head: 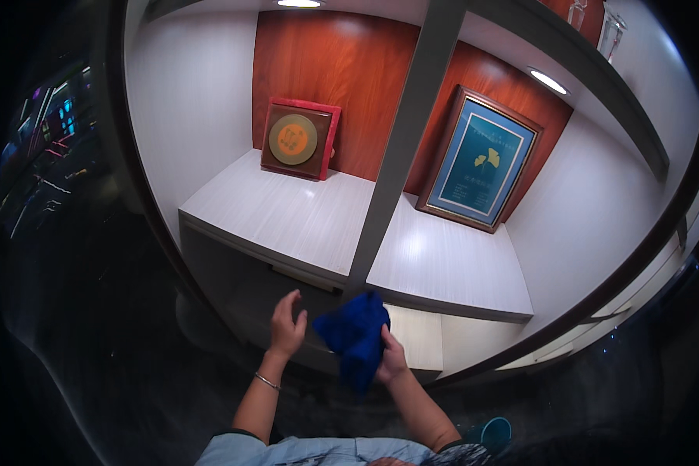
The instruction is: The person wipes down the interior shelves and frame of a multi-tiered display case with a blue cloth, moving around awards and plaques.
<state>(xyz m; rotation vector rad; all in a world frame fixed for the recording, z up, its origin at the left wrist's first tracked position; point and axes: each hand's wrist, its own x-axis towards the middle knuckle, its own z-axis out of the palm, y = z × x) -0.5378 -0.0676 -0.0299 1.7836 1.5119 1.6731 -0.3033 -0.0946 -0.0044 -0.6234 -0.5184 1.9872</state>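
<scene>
A blue cloth (pixel 355 338) hangs bunched from my right hand (pixel 391 356), whose thumb and fingers close on its right edge. To the left of the cloth, my left hand (pixel 288 325) is raised with its fingers apart and nothing in it; a bangle circles that wrist. Both hands are in front of the lower edge of a lit shelf unit. On its left white shelf (pixel 279 215) stands a square plaque with a round gold disc (pixel 293 140), leaning on a red backing. The right shelf (pixel 448 262) bears a wood-framed certificate (pixel 480 160) with a yellow leaf motif, tilted against the back panel.
A grey upright divider (pixel 405 134) parts the two shelves. Clear glass pieces (pixel 611 36) stand on a higher shelf at the top right. Below is a lower shelf (pixel 416 338). A teal round container (pixel 496 434) is near the floor, at my right side.
</scene>
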